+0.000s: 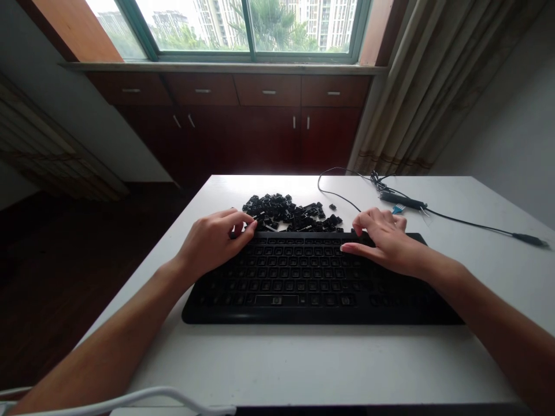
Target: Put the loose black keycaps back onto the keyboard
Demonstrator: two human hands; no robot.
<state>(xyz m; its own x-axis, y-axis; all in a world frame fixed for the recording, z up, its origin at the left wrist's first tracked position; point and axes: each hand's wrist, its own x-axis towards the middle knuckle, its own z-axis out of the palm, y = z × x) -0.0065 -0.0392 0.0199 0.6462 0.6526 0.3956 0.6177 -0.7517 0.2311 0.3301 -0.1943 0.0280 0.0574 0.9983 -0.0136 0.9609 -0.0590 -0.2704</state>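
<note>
both hands sit at the far edge of the black keyboard [321, 277], which lies across the middle of the white table [303, 364], close to its near edge. the left hand [212, 240] is curled, its fingertips pressed together at the keyboard's far left corner, seemingly pinching a small dark keycap, though the piece is too small to make out for sure. the right hand [384, 237] lies flat and spread, palm down over the keyboard's far right part, thumb stretched along a key row, which looks like a way to hold the board steady. the keyboard's keys appear stripped, showing bare sockets in rows. just beyond its far edge, between the two hands, a loose pile of black keycaps [290, 214] is heaped on the table, near enough for either hand to reach. toward the table's far right corner a dark cable [459, 219] trails across to the right edge, and a small blue-bristled brush [398, 208] lies just beside the right hand's fingers.
</note>
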